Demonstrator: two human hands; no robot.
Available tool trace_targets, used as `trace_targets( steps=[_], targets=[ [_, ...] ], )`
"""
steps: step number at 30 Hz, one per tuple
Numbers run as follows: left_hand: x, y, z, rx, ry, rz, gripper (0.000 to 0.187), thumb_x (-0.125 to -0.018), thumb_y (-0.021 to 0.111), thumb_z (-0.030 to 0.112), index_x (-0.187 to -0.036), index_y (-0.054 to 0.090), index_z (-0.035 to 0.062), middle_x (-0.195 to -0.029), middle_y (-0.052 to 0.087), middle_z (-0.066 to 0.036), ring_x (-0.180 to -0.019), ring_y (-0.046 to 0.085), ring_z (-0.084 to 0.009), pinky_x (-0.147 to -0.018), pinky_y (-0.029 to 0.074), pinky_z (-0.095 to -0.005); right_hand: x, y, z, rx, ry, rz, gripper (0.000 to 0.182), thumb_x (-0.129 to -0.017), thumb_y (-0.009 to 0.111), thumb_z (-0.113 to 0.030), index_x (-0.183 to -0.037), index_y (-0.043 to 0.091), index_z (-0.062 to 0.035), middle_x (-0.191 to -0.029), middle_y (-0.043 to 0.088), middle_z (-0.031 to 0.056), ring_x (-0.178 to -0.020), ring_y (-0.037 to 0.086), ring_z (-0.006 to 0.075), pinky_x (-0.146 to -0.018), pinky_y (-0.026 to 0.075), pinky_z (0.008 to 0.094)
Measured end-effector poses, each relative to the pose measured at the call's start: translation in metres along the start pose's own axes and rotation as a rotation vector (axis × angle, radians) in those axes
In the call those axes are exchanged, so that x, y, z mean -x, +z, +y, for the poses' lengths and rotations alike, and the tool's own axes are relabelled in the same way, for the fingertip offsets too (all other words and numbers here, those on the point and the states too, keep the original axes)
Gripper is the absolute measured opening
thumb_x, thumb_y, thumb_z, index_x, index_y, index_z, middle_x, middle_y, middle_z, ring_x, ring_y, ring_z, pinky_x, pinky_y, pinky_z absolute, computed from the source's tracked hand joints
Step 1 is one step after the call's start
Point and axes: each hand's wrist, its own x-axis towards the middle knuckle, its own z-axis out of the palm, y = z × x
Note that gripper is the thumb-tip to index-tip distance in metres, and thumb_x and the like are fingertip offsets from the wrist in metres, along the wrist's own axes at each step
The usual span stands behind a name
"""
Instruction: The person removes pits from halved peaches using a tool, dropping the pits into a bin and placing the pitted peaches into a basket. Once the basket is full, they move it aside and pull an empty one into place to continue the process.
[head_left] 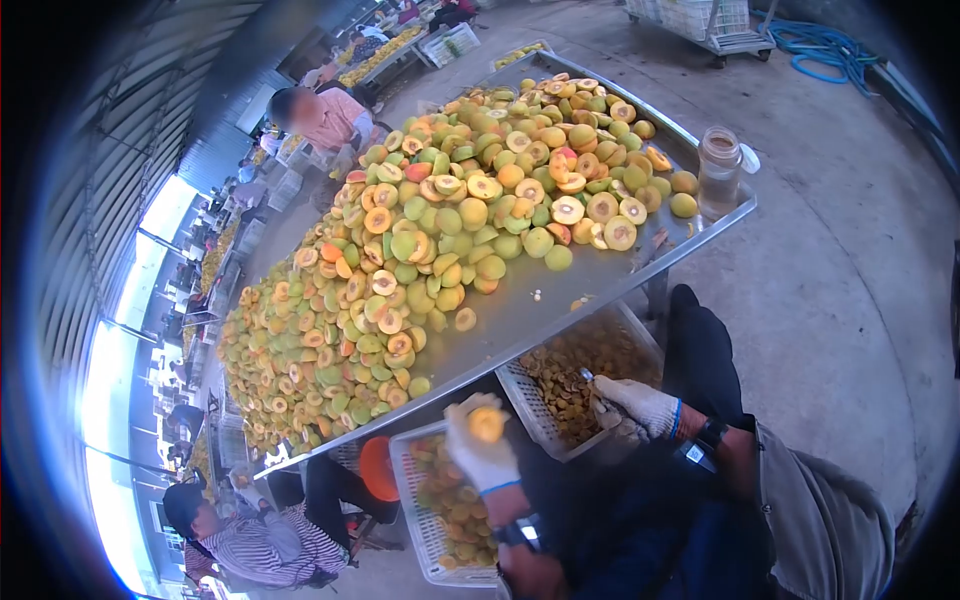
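My left hand (478,445), in a white knit glove, has its fingers curled round a peach half (487,424) with its orange cut face up. It is over a white plastic crate (405,490) holding peach halves. My right hand (640,407), also gloved, grips a small metal-tipped tool (587,374) whose handle is hidden in the fingers. Beneath it stands another white crate (525,400) with brown peach pits and scraps. In front, a large heap of halved peaches (430,240) covers much of a metal table (520,325).
A clear jar of liquid (718,175) stands at the table's right corner. An orange bowl-like object (378,468) is beside the left crate. One person in stripes (270,545) sits at left; another in pink (335,120) is across the table. A blue hose (825,50) lies on the floor.
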Motion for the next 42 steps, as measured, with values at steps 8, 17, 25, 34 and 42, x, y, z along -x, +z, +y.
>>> trace_targets(
  steps=[8,17,25,34,42],
  targets=[
    [-0.033,-0.129,-0.043,-0.968,-0.097,0.397,0.037,-0.096,0.059,0.024,-0.113,0.073,-0.0056,-0.108,0.073,-0.019,-0.093,0.069,-0.0321,-0.085,0.054,-0.0406,-0.005,0.000,-0.007,0.053,-0.016,0.054,0.046,-0.109,0.043,-0.054,-0.088,0.052,-0.0146,-0.058,0.047,-0.0032,-0.039,0.040,0.0081,-0.037,0.032,0.0249],
    [-0.160,0.007,-0.085,-0.668,-0.064,-0.019,0.042,-0.095,0.063,0.035,-0.100,0.075,-0.0048,-0.090,0.074,-0.023,-0.080,0.068,-0.0356,-0.080,0.052,-0.0444,-0.014,-0.016,0.012,0.225,-0.055,0.108,0.051,-0.109,0.042,-0.056,-0.092,0.058,-0.0115,-0.065,0.053,-0.0015,-0.045,0.049,0.0089,-0.039,0.038,0.0245],
    [-0.208,0.096,-0.134,-0.978,-0.351,-0.034,0.063,-0.079,0.074,0.053,-0.116,0.075,0.0014,-0.104,0.075,-0.022,-0.100,0.071,-0.0399,-0.100,0.052,-0.0487,-0.005,-0.011,-0.004,0.186,-0.034,0.104,0.045,-0.110,0.044,-0.051,-0.092,0.057,-0.0119,-0.066,0.050,-0.0029,-0.049,0.048,0.0068,-0.043,0.038,0.0226],
    [-0.168,0.085,-0.055,-0.201,-0.211,-0.192,0.047,-0.077,0.076,0.024,-0.117,0.070,-0.0002,-0.094,0.073,-0.011,-0.083,0.070,-0.0244,-0.079,0.056,-0.0356,-0.012,-0.010,0.000,0.166,-0.073,0.069,0.038,-0.111,0.046,-0.044,-0.093,0.057,-0.0120,-0.070,0.054,-0.0031,-0.053,0.051,0.0069,-0.047,0.041,0.0220],
    [-0.043,0.057,-0.026,1.019,-0.611,-0.356,0.034,-0.089,0.058,0.009,-0.121,0.063,-0.0017,-0.122,0.065,-0.016,-0.119,0.062,-0.0358,-0.100,0.052,-0.0510,0.009,0.018,-0.023,0.431,-0.195,0.142,0.035,-0.110,0.051,-0.041,-0.111,0.063,-0.0083,-0.081,0.062,-0.0004,-0.075,0.060,0.0104,-0.069,0.050,0.0271]
  ],
)
